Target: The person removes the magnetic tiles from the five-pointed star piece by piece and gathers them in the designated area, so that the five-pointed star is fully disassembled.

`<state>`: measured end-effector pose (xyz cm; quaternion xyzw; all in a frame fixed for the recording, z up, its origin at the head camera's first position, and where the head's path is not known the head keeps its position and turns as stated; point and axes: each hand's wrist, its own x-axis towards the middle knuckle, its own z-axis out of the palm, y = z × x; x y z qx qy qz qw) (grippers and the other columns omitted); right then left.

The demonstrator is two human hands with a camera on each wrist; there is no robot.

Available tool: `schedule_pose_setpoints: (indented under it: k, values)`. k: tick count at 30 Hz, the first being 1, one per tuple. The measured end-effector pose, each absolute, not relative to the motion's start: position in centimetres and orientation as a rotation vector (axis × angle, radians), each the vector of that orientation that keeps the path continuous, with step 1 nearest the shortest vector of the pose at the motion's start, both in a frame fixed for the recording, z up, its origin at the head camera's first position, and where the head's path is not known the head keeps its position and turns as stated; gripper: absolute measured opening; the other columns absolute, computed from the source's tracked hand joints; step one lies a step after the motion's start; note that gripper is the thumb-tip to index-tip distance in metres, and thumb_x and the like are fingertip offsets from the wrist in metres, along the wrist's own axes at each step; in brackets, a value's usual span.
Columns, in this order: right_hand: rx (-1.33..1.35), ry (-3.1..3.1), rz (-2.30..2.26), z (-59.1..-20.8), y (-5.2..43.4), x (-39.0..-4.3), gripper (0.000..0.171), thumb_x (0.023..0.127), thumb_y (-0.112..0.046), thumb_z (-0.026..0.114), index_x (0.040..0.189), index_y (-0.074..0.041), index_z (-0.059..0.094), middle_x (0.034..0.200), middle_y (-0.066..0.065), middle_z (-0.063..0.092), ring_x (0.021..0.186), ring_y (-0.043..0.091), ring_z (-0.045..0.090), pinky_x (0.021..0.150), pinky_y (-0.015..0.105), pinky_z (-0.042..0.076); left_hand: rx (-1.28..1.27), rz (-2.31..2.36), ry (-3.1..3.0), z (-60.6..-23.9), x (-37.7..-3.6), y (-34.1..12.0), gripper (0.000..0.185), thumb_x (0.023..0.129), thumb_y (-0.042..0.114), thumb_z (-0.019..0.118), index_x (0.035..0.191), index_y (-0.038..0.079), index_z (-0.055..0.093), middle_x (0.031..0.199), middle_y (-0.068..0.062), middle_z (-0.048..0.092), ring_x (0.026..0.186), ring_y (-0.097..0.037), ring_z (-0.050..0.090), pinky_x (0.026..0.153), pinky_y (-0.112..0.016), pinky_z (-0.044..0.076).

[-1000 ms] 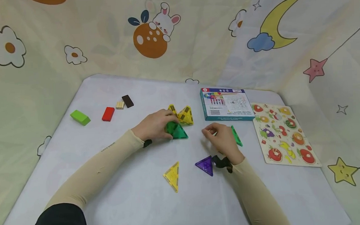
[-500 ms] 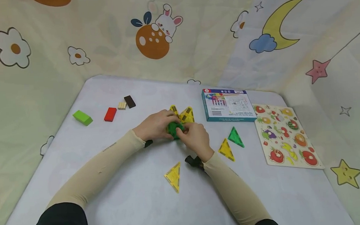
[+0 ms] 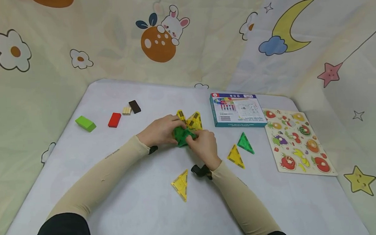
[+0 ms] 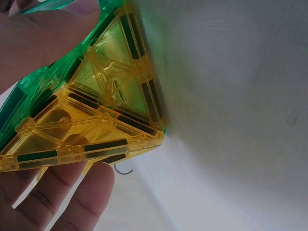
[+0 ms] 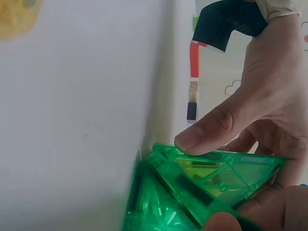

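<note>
Both my hands meet mid-table on the green tile cluster (image 3: 183, 136) — left hand (image 3: 159, 132) steadying it, right hand (image 3: 202, 144) pinching a green triangle against it, seemingly mid-join. Next I'd need its edge aligned squarely — yellow tiles (image 3: 191, 121) stand just behind.

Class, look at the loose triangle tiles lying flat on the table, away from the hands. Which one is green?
The green triangle tile, lying nearest the fruit puzzle board. The yellow tile beside it and the yellow tile nearer the person are the others.
</note>
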<state>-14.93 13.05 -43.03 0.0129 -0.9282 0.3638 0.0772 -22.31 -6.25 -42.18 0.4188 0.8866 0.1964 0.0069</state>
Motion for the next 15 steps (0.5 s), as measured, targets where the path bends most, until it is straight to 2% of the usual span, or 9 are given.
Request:
schedule_pose_setpoints:
  k: [5, 15]
  values:
    - [0.059, -2.762, 1.142, -43.06, 13.26, -14.94, 0.025, 0.087, -0.012, 0.064, 0.064, -0.007, 0.07, 0.052, 0.003, 0.067, 0.039, 0.01, 0.054, 0.038, 0.02, 0.03, 1.299, 0.606, 2.775, -42.12, -22.23, -6.28, 0.057, 0.073, 0.02, 0.096, 0.124, 0.018, 0.07, 0.128, -0.004, 0.066, 0.119, -0.025, 0.063, 0.099, -0.041, 0.058]
    - [0.055, -2.785, 1.153, -43.09, 13.6, -14.81, 0.025, 0.089, -0.013, 0.064, 0.065, -0.006, 0.069, 0.052, 0.003, 0.066, 0.041, 0.011, 0.054, 0.04, 0.021, 0.03, 1.294, 0.605, 2.79, -42.09, -21.97, -6.18, 0.058, 0.073, 0.018, 0.096, 0.124, 0.017, 0.069, 0.127, -0.004, 0.066, 0.118, -0.024, 0.063, 0.097, -0.041, 0.059]
